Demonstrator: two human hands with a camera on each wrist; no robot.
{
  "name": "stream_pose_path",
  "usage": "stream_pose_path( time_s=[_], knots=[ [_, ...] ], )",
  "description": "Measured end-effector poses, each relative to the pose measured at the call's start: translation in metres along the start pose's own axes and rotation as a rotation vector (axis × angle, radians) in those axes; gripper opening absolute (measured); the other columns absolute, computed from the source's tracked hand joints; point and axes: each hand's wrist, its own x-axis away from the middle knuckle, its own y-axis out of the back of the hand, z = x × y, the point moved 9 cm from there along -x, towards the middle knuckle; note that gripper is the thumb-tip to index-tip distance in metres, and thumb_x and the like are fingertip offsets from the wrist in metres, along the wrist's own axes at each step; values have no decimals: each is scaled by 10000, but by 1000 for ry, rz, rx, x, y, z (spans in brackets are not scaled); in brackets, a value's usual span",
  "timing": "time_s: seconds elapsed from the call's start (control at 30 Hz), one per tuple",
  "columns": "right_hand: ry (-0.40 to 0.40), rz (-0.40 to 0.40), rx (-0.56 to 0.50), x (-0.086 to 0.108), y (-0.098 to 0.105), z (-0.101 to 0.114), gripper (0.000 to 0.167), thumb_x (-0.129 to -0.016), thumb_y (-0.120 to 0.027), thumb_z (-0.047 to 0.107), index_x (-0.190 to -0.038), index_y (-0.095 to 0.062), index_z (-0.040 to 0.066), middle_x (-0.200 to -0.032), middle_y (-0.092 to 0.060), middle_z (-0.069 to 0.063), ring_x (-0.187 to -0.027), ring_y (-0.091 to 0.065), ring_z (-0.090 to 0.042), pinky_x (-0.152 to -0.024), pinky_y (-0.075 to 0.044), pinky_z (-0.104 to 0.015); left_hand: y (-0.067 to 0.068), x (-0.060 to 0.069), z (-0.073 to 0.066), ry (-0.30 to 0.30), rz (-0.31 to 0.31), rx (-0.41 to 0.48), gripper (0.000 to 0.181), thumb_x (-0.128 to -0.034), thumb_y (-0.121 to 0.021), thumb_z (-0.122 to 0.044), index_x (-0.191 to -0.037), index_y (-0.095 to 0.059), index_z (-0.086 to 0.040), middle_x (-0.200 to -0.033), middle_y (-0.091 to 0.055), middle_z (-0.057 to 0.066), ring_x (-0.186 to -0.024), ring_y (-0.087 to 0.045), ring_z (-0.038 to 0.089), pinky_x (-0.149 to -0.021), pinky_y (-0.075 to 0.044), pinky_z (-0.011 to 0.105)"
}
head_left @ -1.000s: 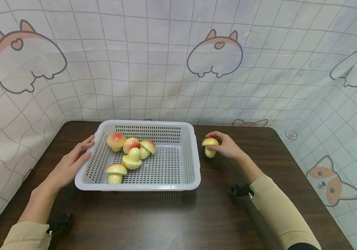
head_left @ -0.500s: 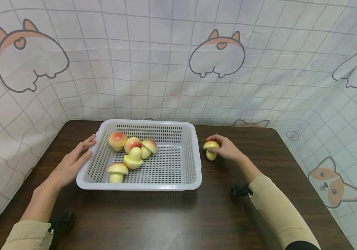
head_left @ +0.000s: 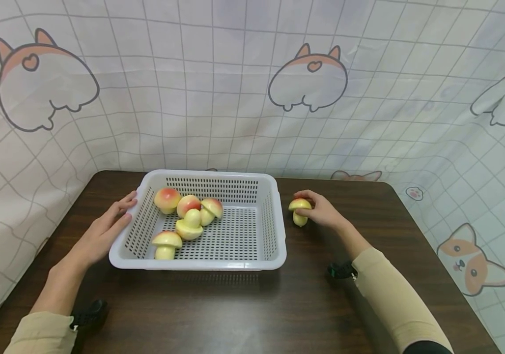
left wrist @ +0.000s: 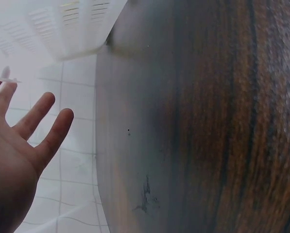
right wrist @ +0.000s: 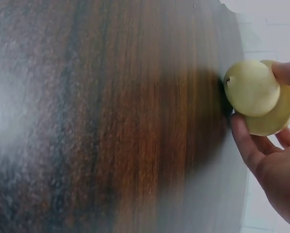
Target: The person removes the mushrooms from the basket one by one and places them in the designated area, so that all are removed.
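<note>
My right hand (head_left: 321, 209) holds a toy mushroom (head_left: 298, 219) by its red-and-yellow cap, just right of the basket. In the right wrist view, the mushroom's pale rounded stem (right wrist: 254, 87) faces the camera, and fingers and thumb lie around its cap. It sits at or very near the tabletop; contact is unclear. My left hand (head_left: 98, 236) rests with fairly straight, spread fingers on the left rim of a white plastic basket (head_left: 204, 265). Several like mushrooms lie in the basket's left half, among them an upright one (head_left: 165, 244) and an upturned one (head_left: 189, 227).
The dark wood-grain table (head_left: 217, 309) extends in front of the basket and to its right. A white grid-patterned curtain (head_left: 230, 98) with cartoon corgis hangs behind and along both sides. The basket stands near the table's back edge.
My right hand has come slightly nearer with the toy mushroom still in its grip. The left hand stays on the basket rim, and the head view has shifted a little.
</note>
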Motion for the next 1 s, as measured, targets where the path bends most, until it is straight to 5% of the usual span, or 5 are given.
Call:
stream_pose_path(
  time_s=[0.37,1.0],
  knots=[
    [-33,9,-18,7,6,-6,591,-969,-739,231,-1459,-490,13,-1403,-554,-192,-1280,-511,-385,-979,-435,-483,1,0,-2,6,-2,-6,438,-1107,-441,-245,-1512,-411,-82,-1688,-226,106,-1344,-436,532,-797,-468,168],
    [-62,-52,-21,9,13,-11,532,-961,-737,158,-1379,-489,-60,-1319,-568,-247,-1240,-549,-411,-972,-440,-480,0,1,0,5,-4,13,437,-1107,-444,-242,-1511,-413,-81,-1690,-225,98,-1345,-436,532,-792,-478,172]
  ],
)
